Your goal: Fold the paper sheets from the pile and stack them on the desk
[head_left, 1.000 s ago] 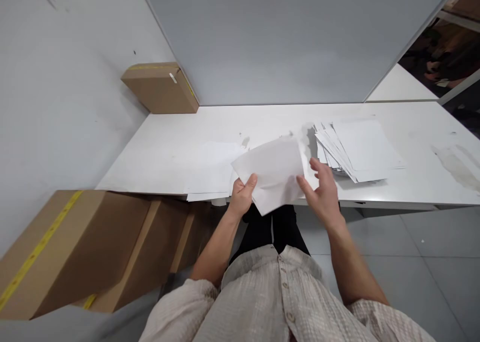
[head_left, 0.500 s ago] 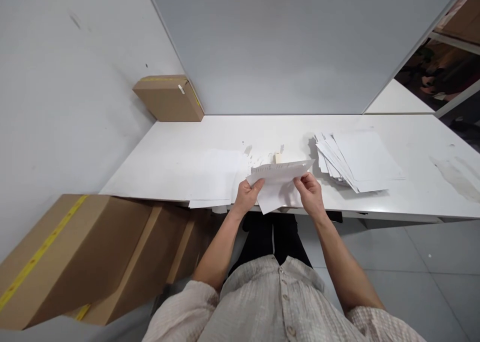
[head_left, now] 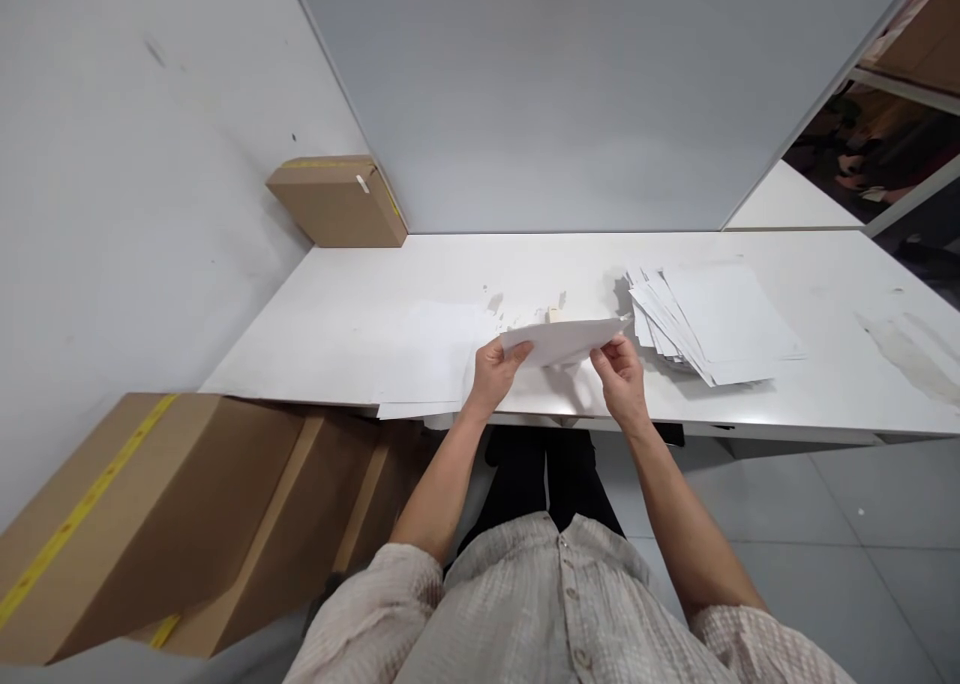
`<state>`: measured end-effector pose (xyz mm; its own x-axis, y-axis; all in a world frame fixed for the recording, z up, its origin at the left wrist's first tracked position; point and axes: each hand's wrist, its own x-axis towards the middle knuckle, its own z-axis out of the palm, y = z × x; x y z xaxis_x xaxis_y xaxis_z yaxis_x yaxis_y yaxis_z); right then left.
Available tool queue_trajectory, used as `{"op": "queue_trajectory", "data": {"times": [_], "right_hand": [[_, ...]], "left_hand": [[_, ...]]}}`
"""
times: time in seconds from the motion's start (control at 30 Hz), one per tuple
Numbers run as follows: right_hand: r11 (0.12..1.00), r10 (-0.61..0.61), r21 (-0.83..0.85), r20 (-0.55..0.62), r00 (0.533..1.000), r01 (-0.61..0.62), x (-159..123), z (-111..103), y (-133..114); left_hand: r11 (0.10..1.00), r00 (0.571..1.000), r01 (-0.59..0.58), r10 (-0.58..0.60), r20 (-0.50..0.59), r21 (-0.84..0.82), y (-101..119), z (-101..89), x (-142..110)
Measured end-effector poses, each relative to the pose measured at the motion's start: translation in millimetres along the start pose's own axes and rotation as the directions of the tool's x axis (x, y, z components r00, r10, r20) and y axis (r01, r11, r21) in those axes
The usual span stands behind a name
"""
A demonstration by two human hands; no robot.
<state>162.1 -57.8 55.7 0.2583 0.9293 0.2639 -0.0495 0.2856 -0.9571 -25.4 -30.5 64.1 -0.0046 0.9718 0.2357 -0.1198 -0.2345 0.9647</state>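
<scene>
My two hands hold one white sheet of paper (head_left: 562,340) just above the near edge of the white table (head_left: 360,294). My left hand (head_left: 496,374) pinches its left end and my right hand (head_left: 619,374) pinches its right end. The sheet is folded or bent over, lying nearly flat between them. A fanned stack of white papers (head_left: 712,319) lies on the table to the right of my right hand. Another pile of white sheets (head_left: 427,364) lies flat to the left of my left hand, hanging slightly over the table edge.
A small tan object (head_left: 555,314) sits on the table just behind the held sheet. A cardboard box (head_left: 341,199) stands in the far left corner against the grey partition. Large cardboard boxes (head_left: 150,514) lean beside the table at my left. Grey tiled floor shows at the right.
The sheet, held up and open by my left hand a second ago, has been taken by both hands and folded down nearly flat. My right hand closed onto its right end.
</scene>
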Motion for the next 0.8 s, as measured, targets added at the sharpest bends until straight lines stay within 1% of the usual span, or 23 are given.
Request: {"op": "queue_trajectory", "data": {"times": [0.07, 0.2, 0.27, 0.37, 0.43, 0.5, 0.57, 0.63, 0.73, 0.8], "right_hand": [[0.999, 0.008, 0.032, 0.020, 1.000, -0.008, -2, 1, 6], [1.000, 0.002, 0.025, 0.030, 1.000, -0.003, -1, 1, 8], [1.000, -0.003, 0.014, 0.035, 0.999, 0.002, -1, 1, 8], [1.000, -0.004, 0.029, 0.078, 0.997, 0.002, -1, 1, 6], [0.999, -0.002, 0.054, 0.092, 0.996, -0.003, -1, 2, 4], [0.998, 0.008, 0.062, 0.081, 0.997, -0.013, -2, 4, 4], [0.998, 0.030, 0.056, 0.049, 0.998, -0.032, -2, 4, 5], [0.995, 0.051, 0.083, -0.027, 0.998, -0.048, 0, 3, 6], [0.970, 0.071, 0.244, -0.177, 0.982, -0.026, 5, -1, 4], [0.929, 0.101, 0.370, -0.234, 0.967, -0.008, 8, -3, 1]], "left_hand": [[1.000, 1.000, 0.024, -0.024, -0.006, -0.007, -3, 0.5, -2], [1.000, 1.000, 0.002, -0.002, -0.031, -0.005, -1, 1.8, -1], [1.000, 1.000, -0.007, 0.007, -0.007, -0.021, -1, 1.6, 0], [1.000, 0.999, 0.005, -0.004, 0.039, -0.010, -4, 1.2, 0], [1.000, 0.999, 0.009, -0.010, 0.040, 0.026, -5, 1.7, -1], [0.999, 0.999, 0.004, -0.006, 0.032, 0.054, -5, 2.3, -2], [0.998, 0.999, 0.003, -0.006, 0.048, 0.063, -5, 1.3, -1], [0.998, 0.996, 0.026, -0.031, 0.088, 0.062, -8, -2.4, 0], [0.993, 0.988, 0.099, -0.105, 0.114, 0.063, -14, -10.6, -2], [0.987, 0.981, 0.161, -0.161, 0.111, 0.015, -19, -13.3, -8]]}}
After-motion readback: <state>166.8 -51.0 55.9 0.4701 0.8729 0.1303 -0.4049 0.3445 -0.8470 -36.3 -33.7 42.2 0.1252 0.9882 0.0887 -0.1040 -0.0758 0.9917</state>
